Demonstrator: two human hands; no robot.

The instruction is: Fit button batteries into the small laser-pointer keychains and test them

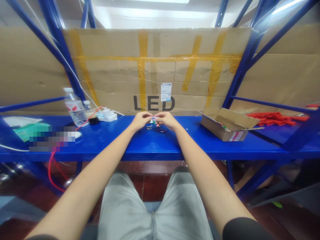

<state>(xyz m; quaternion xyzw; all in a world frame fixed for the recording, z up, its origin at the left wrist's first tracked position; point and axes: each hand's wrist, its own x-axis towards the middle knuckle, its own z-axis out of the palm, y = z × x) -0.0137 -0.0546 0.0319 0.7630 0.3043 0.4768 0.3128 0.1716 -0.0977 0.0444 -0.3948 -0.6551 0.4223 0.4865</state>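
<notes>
1. One water bottle (75,109) stands far left on the blue bench (150,145). A white plug block (108,115) sits just beside it, and a red wire (53,168) droops off the front edge.
2. Moving in, the left hand (140,120) is mid-bench, its grip pressed together on a small part (153,120) held up off the bench between both hands. It's too tiny to say what it is, just something greenish-white.
3. Right hand (167,120) mirrors it, grip pinching the other end of the same part, with the fingertips of both hands nearly touching.
4. Right under the hands, a few loose metal bits (149,127) and a dark ring (162,131) lie on the bench.
5. Further right there's an open cardboard box (226,127), then a heap of red pieces (272,118), both well apart from the hands.
6. What I'd worry about: it's a fingertip-only hold with the arms stretched right out. A slip could drop the part into those loose bits, or bounce it off the front edge to the floor. A wrist dragging low could also scatter the bits or send the ring rolling. Bottle and wire look too far off to matter.
</notes>
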